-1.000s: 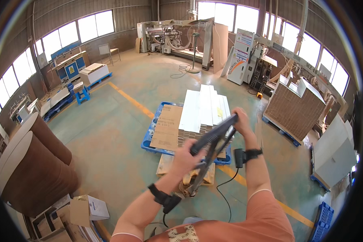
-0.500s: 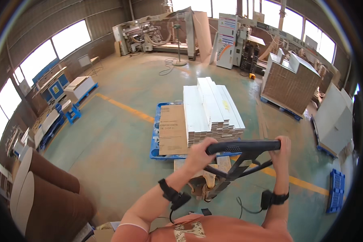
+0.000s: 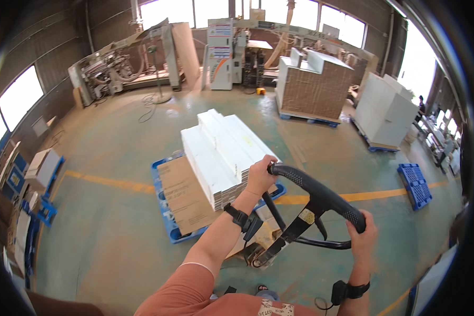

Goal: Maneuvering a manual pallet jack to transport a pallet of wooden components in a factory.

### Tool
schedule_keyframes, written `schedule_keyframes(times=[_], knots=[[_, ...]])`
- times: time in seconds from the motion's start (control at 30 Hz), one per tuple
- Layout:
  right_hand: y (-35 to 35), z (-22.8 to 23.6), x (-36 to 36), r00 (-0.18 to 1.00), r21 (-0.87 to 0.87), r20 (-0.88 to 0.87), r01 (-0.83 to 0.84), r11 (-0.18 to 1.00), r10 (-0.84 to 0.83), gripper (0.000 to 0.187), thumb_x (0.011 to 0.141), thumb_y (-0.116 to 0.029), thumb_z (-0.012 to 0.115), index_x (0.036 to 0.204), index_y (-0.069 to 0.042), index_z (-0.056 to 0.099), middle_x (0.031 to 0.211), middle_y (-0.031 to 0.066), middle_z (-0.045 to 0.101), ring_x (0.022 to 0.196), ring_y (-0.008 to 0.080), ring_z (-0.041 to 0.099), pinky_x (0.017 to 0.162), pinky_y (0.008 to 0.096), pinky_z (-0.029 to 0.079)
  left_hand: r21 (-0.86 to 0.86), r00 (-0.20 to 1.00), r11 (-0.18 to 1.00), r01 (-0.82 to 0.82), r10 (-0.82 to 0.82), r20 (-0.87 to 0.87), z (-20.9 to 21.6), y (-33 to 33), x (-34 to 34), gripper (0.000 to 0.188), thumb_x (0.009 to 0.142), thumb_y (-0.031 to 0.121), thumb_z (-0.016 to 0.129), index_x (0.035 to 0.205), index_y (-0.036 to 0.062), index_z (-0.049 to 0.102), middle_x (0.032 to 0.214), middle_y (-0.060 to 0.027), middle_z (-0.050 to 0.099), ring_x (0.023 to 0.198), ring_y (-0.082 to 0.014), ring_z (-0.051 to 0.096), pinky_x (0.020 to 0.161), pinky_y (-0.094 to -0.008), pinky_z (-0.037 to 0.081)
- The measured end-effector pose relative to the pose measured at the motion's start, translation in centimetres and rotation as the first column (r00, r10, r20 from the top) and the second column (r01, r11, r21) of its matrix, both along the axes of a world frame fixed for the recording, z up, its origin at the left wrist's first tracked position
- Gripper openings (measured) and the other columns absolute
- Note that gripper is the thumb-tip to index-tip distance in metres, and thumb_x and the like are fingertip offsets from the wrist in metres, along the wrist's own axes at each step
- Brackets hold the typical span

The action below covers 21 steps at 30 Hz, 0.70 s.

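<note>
Blue pallet (image 3: 165, 205): skewed on the floor, cardboard (image 3: 184, 203) flat on its left part, stack of white boards (image 3: 229, 139) to the right of that.
Left forearm (image 3: 221, 231): reaches up and right across the view, elbow bent; strap and black device on the wrist.
Left hand (image 3: 260, 176): curled around the far, left end of the grip; some fingers hidden, can't tell how tight.
Pallet truck (image 3: 268, 234): body at the load's near side; forks hidden.
Handle (image 3: 321, 197): black loop between both hands, tilted, left end up, right end down.
Right hand (image 3: 364, 231): closed around the near, right end, thumb side toward the loop; fingers partly hidden.
Right forearm (image 3: 361, 268): nearly vertical from the lower edge, held closer to the body than the left; strapped device here too.
Change vs half a second ago: handle was near level, now swung clockwise; left hand farther out, right hand drawn in; load sits farther left in view.
</note>
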State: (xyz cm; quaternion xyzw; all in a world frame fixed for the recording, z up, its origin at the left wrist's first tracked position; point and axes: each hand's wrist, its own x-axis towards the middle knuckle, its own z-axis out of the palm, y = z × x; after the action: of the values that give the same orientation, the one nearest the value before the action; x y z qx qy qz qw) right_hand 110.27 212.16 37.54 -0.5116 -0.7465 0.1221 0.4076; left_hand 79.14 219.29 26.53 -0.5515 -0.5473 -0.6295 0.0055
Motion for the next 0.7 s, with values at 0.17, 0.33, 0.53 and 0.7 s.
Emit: schedule_keyframes(times=[0.17,0.33,0.53,0.7], knots=[[-1.7,-2.5,-0.5,0.986,0.135,0.030,0.157,0.978,-0.162,0.032,0.065,0.001,0.068,0.094,-0.003,0.056,0.080,0.0122,0.060,0.070,0.0238,0.060,0.067,0.0297,0.047,0.028,0.992,0.992,0.126,-0.127,0.010,-0.7,1.4,0.4,0.021,0.072,0.013,0.072,0.075,0.0071,0.052,0.057,-0.0109,0.052,0.050,-0.0258,0.055,0.048,-0.0308,0.043],[-2.0,-4.2,-0.7,0.965,0.317,0.067,0.220,0.922,-0.253,0.035,0.062,0.004,0.066,0.095,-0.004,0.057,0.082,0.0130,0.060,0.073,0.0277,0.061,0.068,0.0310,0.048,0.076,0.988,0.985,0.157,-0.157,-0.011,-1.2,2.3,0.4,0.024,0.072,0.015,0.071,0.071,0.0076,0.048,0.055,-0.0102,0.050,0.051,-0.0303,0.054,0.045,-0.0349,0.042],[-2.8,-4.4,-1.8,0.955,0.295,0.042,0.268,0.917,-0.293,0.037,0.062,0.005,0.065,0.097,-0.003,0.056,0.084,0.0125,0.060,0.075,0.0247,0.060,0.070,0.0297,0.046,0.062,0.971,0.969,0.240,-0.241,0.000,-2.2,4.1,0.5,0.025,0.072,0.015,0.071,0.071,0.0074,0.048,0.057,-0.0103,0.051,0.051,-0.0301,0.054,0.045,-0.0344,0.042],[-0.6,-4.8,-1.3,0.939,0.305,0.034,0.317,0.898,-0.343,0.036,0.063,0.005,0.067,0.096,-0.004,0.056,0.084,0.0117,0.060,0.075,0.0240,0.059,0.071,0.0292,0.046,0.127,0.966,0.959,0.254,-0.258,0.012,-2.6,7.6,2.0,0.024,0.071,0.012,0.074,0.071,0.0067,0.050,0.054,-0.0090,0.050,0.045,-0.0225,0.050,0.046,-0.0274,0.042]])
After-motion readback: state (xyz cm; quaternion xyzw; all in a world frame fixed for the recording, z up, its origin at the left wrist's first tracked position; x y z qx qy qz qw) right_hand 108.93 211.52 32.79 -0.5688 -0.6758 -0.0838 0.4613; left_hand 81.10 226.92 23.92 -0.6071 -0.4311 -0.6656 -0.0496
